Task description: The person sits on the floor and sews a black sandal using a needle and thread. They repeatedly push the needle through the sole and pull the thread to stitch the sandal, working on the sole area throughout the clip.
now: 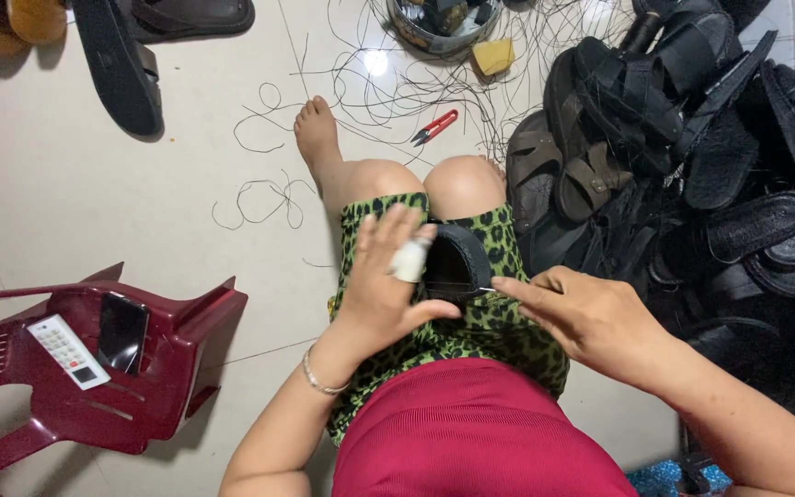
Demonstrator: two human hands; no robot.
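A black sandal (pixel 457 262) rests on my lap, on green leopard-print shorts. My left hand (pixel 384 281) presses against its left side with fingers spread; one finger wears a white wrap. My right hand (pixel 581 313) pinches a thin needle (pixel 488 291) at the sandal's edge, with dark thread running across the sole.
A large heap of black and brown sandals (pixel 683 156) fills the right. Loose black thread (pixel 269 198) and red snips (pixel 436 126) lie on the white tiled floor, beside a bowl (pixel 439 23) and a yellow block (pixel 492 55). A tipped maroon plastic chair (pixel 94 368) carries a remote and a phone.
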